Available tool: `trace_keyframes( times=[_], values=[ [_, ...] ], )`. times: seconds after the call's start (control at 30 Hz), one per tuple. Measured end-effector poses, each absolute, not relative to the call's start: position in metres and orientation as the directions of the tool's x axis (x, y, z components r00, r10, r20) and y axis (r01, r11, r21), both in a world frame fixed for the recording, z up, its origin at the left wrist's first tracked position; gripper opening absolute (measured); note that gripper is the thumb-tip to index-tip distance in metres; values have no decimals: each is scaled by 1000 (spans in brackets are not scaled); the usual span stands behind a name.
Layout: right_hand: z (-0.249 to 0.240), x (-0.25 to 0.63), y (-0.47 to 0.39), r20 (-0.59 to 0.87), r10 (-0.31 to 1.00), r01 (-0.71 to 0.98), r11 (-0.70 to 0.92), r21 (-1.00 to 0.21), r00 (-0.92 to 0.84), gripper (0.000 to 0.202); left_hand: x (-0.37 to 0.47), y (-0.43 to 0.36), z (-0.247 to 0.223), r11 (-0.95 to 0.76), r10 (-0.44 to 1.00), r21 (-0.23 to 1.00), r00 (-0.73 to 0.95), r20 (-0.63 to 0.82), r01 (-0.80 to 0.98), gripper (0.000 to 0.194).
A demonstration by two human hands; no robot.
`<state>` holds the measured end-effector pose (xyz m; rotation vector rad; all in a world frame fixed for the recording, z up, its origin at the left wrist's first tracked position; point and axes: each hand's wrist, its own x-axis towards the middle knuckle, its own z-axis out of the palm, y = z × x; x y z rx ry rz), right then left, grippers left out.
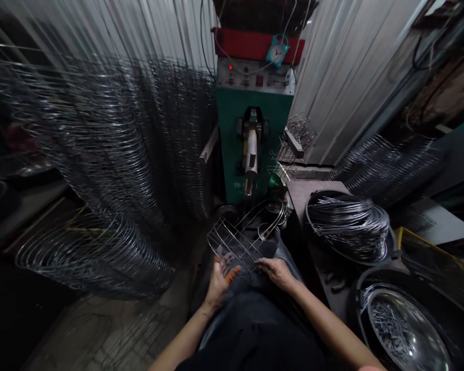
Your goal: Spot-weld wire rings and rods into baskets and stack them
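A wire frame [235, 239] of thin metal rods rests over my lap, below the green machine [235, 118]. At its lower left edge is my left hand [222, 275], fingers spread, with orange coverings on some fingertips. My right hand [274, 270] pinches the frame's right side between thumb and fingers. Above the frame, the machine's metal electrode arm [251, 154] points down toward me, apart from the frame. A red light glows on the machine's top panel.
Tall stacks of wire rings [116, 139] stand at the left. On the right, a tub holds curved wires [348, 221], and a steel bowl [429, 319] holds short metal pieces. A turquoise clock [277, 50] hangs on the machine.
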<state>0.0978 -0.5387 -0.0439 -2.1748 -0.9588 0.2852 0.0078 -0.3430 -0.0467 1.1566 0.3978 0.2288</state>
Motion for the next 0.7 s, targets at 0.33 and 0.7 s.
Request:
trace_keyframes(
  times=[0.33, 0.7],
  values=[
    [15, 143, -546, 330, 538, 606, -485, -631, 775, 27, 51, -342, -47, 388, 374, 922, 914, -159, 2, 93],
    [50, 247, -505, 67, 893, 829, -382, -408, 445, 12, 73, -341, -40, 460, 480, 880, 867, -134, -119, 71]
  ],
)
